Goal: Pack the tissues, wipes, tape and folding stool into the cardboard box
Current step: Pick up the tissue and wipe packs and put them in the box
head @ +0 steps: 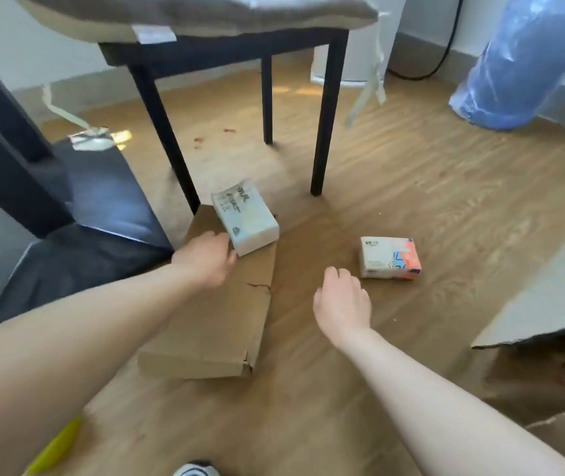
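Observation:
A white tissue pack [245,216] with grey print lies on the far end of a flat cardboard piece [219,321] on the wooden floor. My left hand [207,257] touches its near left corner, fingers curled against it. A second pack, white with orange and blue print [389,257], lies on the floor to the right. My right hand [341,300] hovers just left of it, fingers loosely bent, holding nothing. The open cardboard box [549,321] shows at the right edge, a flap sticking out. Wipes, tape and stool are not identifiable.
A dark-legged chair [322,125] with a grey cushion stands beyond the packs. Another dark chair [78,201] is at the left. A blue plastic-wrapped roll [521,63] leans at the back right. A yellow object [56,448] lies at the bottom left.

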